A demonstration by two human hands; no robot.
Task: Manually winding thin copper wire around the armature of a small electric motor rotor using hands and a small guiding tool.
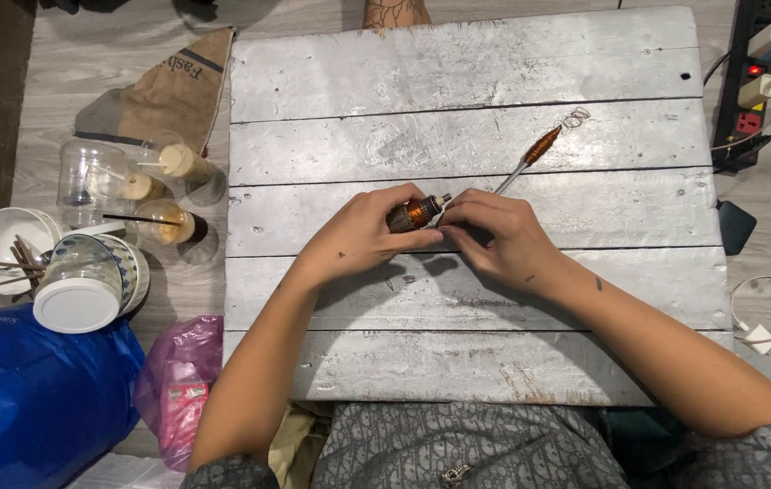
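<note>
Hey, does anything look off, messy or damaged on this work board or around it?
The silver-painted plank board is scratched and worn, with rusty marks near its front edge. Loose wire curls stick out past the copper-wound rod. Both hands, left and right, hold a small copper coil piece. Nothing is spilled.

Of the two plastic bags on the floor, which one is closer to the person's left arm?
The pink bag, lying right beside the left forearm at the edge of the silver board. The blue bag lies farther out, towards the corner.

worktop (458, 72): silver-grey, scuffed planks
coil (542, 145): copper-orange
bag (23, 398): blue
second bag (182, 380): pink
bowl (0, 240): white
trousers (458, 444): grey, patterned
</note>
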